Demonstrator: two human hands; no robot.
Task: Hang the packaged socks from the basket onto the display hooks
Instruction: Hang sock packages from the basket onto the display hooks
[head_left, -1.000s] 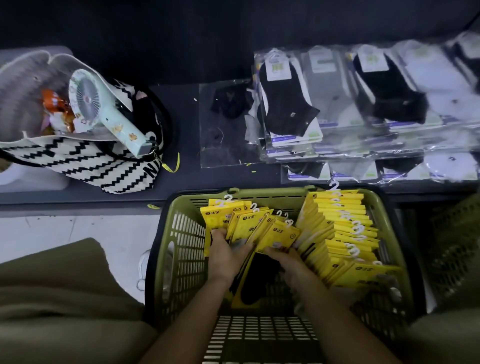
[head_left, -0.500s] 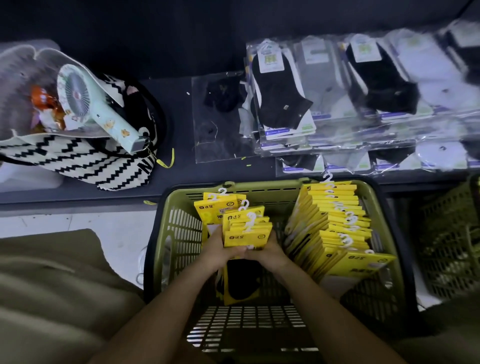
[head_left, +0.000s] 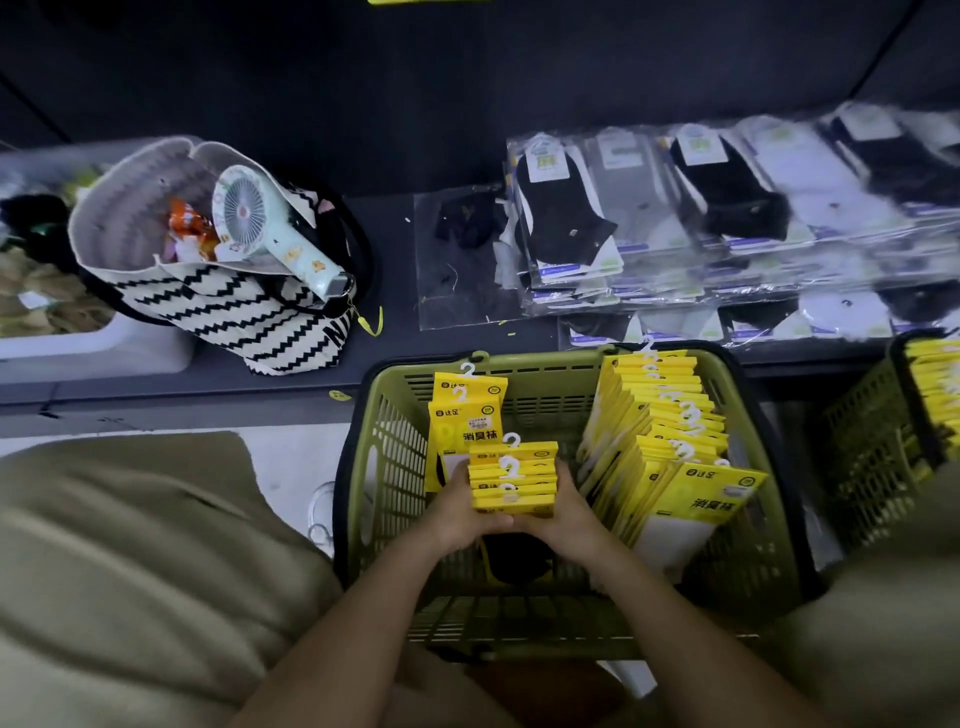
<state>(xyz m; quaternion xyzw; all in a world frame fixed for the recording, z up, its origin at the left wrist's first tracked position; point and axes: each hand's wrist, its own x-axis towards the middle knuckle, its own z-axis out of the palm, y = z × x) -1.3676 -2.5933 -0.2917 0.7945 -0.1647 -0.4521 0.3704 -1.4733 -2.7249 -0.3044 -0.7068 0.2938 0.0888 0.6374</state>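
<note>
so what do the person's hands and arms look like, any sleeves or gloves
Both are bare: the left hand and right hand wear no gloves, and no watch, bracelet or sleeve shows on either forearm up to the frame's edge.

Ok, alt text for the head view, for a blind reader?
The left hand and right hand grip a small stack of yellow sock packs inside a green basket. A longer row of packs leans at its right; a striped tote bag sits beyond.
</note>
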